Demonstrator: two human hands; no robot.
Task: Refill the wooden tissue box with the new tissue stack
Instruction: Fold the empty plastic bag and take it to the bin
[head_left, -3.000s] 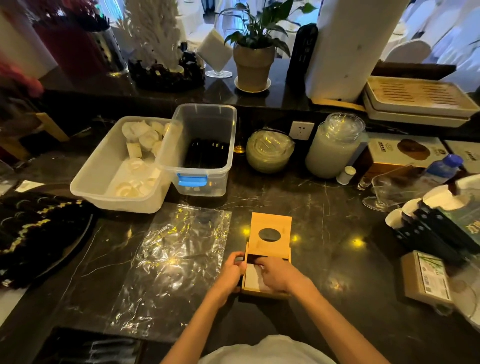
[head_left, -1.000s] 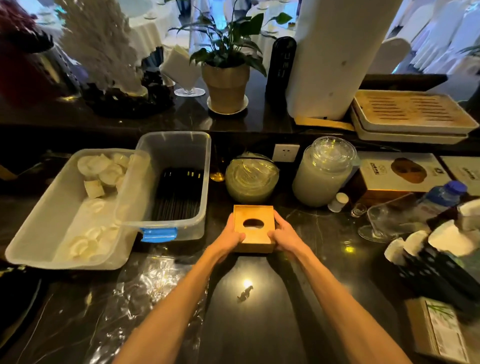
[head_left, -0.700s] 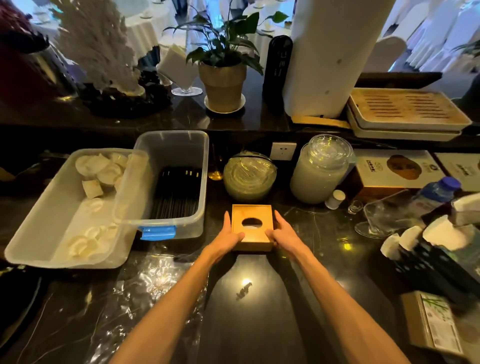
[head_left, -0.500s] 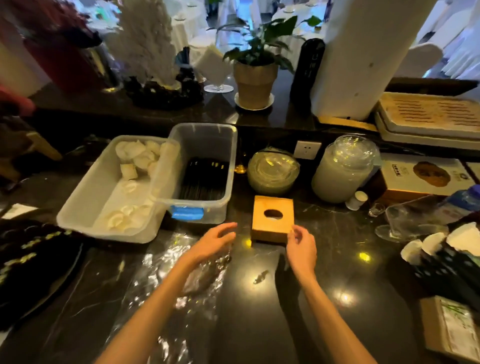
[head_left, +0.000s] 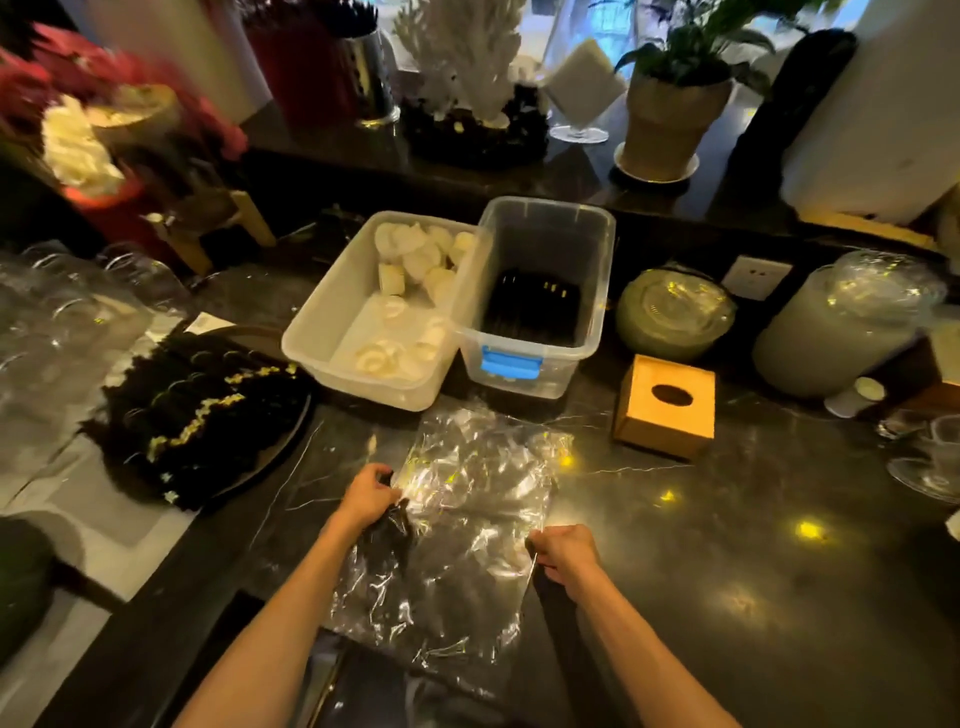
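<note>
The left hand (head_left: 370, 496) is closed on the left edge of a clear plastic wrapper (head_left: 467, 525), fingers curled over crumpled film. The right hand (head_left: 563, 552) pinches the wrapper's right edge, fingers folded in on the film. Between the two hands the wrapper lies spread and wrinkled on the dark marble counter (head_left: 727, 571), glinting with reflected light.

The wooden tissue box (head_left: 667, 408) stands apart from both hands, beyond the right hand and to its right, just off the wrapper's far right corner. It sits upright on the counter with its lid on and the oval opening facing up; no tissue shows in the opening. Neither hand touches it.

Behind the wrapper stand a white plastic tub (head_left: 337, 332) holding pale folded items and, touching its right side, a clear bin (head_left: 545, 228) with a blue latch. A glass jar (head_left: 841, 332) stands to the right, beyond the box.
</note>
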